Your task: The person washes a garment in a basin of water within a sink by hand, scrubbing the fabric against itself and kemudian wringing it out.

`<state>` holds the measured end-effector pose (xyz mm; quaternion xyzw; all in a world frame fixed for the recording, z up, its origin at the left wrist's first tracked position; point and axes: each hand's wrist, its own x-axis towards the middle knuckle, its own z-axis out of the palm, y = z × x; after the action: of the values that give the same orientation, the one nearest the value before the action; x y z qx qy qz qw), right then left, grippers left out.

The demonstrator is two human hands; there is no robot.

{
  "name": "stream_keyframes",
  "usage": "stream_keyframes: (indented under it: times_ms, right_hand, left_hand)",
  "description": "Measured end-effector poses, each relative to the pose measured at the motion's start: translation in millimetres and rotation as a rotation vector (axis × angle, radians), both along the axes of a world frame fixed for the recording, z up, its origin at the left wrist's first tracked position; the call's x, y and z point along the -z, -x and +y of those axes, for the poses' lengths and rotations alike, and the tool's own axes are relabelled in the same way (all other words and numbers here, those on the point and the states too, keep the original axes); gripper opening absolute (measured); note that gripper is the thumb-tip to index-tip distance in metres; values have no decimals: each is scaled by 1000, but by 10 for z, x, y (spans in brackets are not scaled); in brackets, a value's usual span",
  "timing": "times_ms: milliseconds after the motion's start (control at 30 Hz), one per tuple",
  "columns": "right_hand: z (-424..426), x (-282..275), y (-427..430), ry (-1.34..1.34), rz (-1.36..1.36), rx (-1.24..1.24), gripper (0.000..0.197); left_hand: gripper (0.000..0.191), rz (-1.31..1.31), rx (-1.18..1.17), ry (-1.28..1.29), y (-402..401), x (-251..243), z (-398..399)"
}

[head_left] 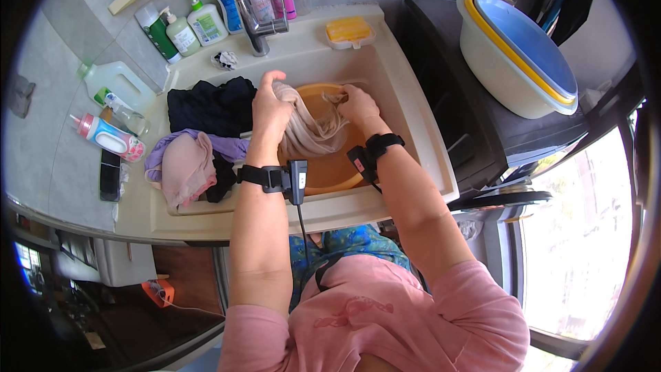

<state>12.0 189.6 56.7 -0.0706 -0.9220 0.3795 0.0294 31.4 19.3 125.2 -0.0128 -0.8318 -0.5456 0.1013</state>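
A wet beige cloth garment (310,132) hangs between my hands, its lower folds inside an orange plastic basin (356,178). The basin stands in the cream laundry sink (439,165). My left hand (272,108) grips the garment's left side, with the thumb and a finger raised at the top. On the right, my right hand (360,106) pinches its edge between bent fingers. Left of my left hand, on the sink's ledge, lie a folded black garment (211,106), a purple cloth (230,147) and a pale pink bra (186,168).
Behind the sink rise a chrome faucet (253,26) and several bottles, among them a green-capped pump bottle (207,23). A yellow soap bar (348,29) rests in a dish. Stacked basins (496,62) stand on a dark cabinet (439,36). A phone (109,175) lies left.
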Motion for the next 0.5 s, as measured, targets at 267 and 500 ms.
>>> stream_keyframes:
  times_ms: [267,500]
  right_hand:
    - [-316,-154,-173,356,67,-666,87]
    - [-369,-32,-142,444,-39,-717,93]
  left_hand:
    - [41,363,130,380,-69,-366,-15]
    - [37,611,219,404,-43,-503,79]
